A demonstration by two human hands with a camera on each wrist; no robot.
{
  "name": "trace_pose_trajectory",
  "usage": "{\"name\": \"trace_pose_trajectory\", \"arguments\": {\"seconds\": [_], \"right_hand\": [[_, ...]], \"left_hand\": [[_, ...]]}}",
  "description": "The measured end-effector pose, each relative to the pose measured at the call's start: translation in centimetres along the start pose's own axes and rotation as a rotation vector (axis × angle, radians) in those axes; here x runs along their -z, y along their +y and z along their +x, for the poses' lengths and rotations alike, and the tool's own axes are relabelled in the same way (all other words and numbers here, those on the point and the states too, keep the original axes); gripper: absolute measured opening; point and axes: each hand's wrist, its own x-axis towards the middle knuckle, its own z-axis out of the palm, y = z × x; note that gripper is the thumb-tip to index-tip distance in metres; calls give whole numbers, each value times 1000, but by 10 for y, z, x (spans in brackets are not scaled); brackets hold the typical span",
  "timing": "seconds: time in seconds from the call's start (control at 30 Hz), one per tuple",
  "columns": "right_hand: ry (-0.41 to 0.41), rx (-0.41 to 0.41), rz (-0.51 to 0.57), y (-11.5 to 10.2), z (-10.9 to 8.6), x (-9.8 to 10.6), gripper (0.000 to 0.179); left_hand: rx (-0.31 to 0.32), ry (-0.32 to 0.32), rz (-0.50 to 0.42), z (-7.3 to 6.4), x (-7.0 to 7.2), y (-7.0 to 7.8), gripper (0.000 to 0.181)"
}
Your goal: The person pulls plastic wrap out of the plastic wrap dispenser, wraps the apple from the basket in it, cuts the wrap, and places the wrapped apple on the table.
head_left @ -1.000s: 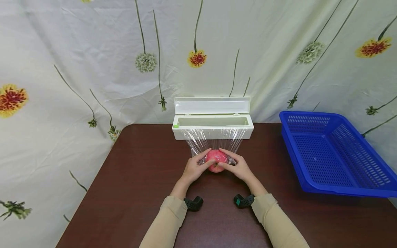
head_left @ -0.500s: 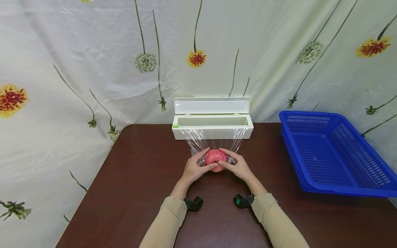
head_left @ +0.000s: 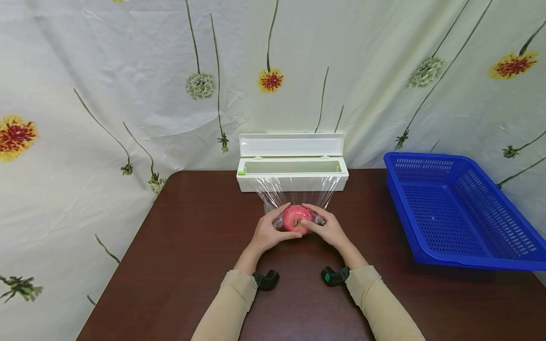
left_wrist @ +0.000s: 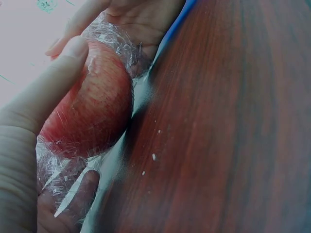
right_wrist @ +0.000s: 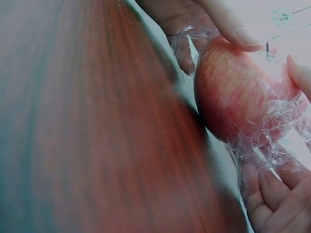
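A red apple point(head_left: 295, 218) with its stem showing sits between both hands, over the table in front of the wrap box. My left hand point(head_left: 265, 233) grips its left side, thumb along the near lower edge. From the right, my right hand point(head_left: 331, 232) holds it with the thumb close to the stem. Clear cling film point(head_left: 273, 192) stretches in pleats from the box to the apple. In the left wrist view, film point(left_wrist: 114, 36) is bunched beside the apple point(left_wrist: 99, 104). The right wrist view shows crumpled film point(right_wrist: 277, 124) clinging to its skin, fingers behind the film.
The white wrap box point(head_left: 292, 145) stands at the table's back edge with its lid raised and a green slider point(head_left: 241, 173) at its left end. To the right lies a blue plastic basket point(head_left: 435, 259). Behind the brown table point(head_left: 204, 222) hangs a flowered curtain point(head_left: 162, 61).
The apple has turned slightly in the hands, its stem now a little farther from me. My left thumb has shifted from near the stem to the apple's near lower edge.
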Motion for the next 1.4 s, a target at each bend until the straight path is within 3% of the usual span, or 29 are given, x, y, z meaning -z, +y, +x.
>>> {"name": "trace_pose_trajectory", "arguments": {"seconds": [0.57, 0.83, 1.07, 1.2, 1.4], "right_hand": [[28, 13, -16, -3, -2, -1, 44], [36, 15, -43, -1, -1, -2, 42], [51, 18, -41, 35, 8, -5, 43], [53, 28, -50, 39, 8, -5, 43], [69, 16, -66, 40, 7, -6, 44]], "left_hand": [[-56, 23, -9, 0, 0, 1, 84], [-42, -25, -31, 0, -1, 0, 89], [-61, -43, -45, 0, -1, -1, 91], [-69, -34, -11, -1, -2, -1, 90], [-5, -33, -3, -1, -1, 2, 87]]}}
